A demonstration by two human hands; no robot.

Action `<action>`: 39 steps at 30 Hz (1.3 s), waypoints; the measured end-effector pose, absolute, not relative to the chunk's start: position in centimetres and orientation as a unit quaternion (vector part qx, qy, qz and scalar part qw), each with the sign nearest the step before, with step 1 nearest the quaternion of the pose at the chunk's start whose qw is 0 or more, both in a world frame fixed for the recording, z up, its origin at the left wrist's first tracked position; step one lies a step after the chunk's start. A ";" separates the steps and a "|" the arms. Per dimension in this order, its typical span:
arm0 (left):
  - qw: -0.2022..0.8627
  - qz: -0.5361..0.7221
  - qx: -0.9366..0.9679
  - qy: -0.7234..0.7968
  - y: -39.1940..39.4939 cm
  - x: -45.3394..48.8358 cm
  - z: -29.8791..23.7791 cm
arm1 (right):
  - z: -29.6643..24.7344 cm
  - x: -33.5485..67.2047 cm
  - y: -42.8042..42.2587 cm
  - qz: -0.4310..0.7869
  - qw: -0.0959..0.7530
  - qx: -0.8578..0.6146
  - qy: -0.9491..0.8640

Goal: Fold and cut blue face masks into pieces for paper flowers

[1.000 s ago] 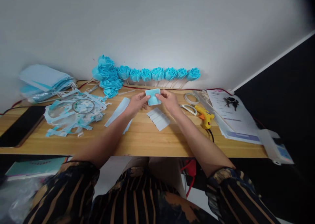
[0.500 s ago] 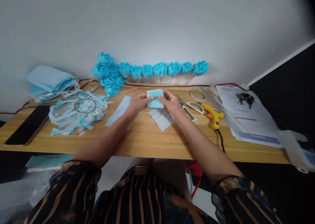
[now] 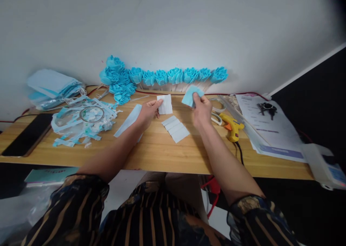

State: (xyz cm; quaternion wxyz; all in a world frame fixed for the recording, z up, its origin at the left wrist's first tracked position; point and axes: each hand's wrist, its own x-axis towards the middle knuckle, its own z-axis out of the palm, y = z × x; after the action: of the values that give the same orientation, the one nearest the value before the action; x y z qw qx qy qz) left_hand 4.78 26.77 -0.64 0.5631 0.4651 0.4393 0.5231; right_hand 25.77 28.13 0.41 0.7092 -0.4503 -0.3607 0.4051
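Pinched in my left hand point(image 3: 150, 111) is a pale, creased square of mask fabric point(image 3: 165, 104), held by its left edge. My right hand point(image 3: 202, 110) is closed on a bright blue square of mask fabric point(image 3: 190, 96), thumb on top; whether it is one layer or several I cannot tell. Between my forearms a pleated white piece of fabric point(image 3: 175, 128) lies flat on the table. A longer pale blue strip point(image 3: 129, 120) rests partly under my left wrist.
Blue fabric flowers point(image 3: 175, 75) line the wall. Left are a mask stack point(image 3: 54, 83), scraps with a tape roll point(image 3: 92, 114) and a phone point(image 3: 28, 134). Right are scissors point(image 3: 217, 119), a yellow glue gun point(image 3: 232, 126), papers point(image 3: 259, 123) and keys point(image 3: 267, 109).
The blue stack that both hands held together is now parted. My right hand has moved right with the blue square, and my left hand keeps a pale square.
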 end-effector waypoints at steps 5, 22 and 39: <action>0.581 0.525 0.442 0.438 26.7 5.1 -0.5 | 1.8 25.6 27.3 0.462 0.696 -0.394 -0.384; 0.612 0.477 0.485 0.402 25.2 6.0 0.9 | -0.1 22.9 25.5 0.414 0.542 -0.470 -0.560; 0.544 0.474 0.535 0.440 24.7 6.0 1.4 | 1.0 23.0 24.9 0.325 0.545 -0.478 -0.608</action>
State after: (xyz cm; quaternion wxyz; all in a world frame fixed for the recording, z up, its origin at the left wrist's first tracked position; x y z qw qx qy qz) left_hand 5.96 24.66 1.38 0.5439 0.5347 0.4402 0.4738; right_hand 22.95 24.90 1.01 0.5448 -0.4780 -0.6075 0.3249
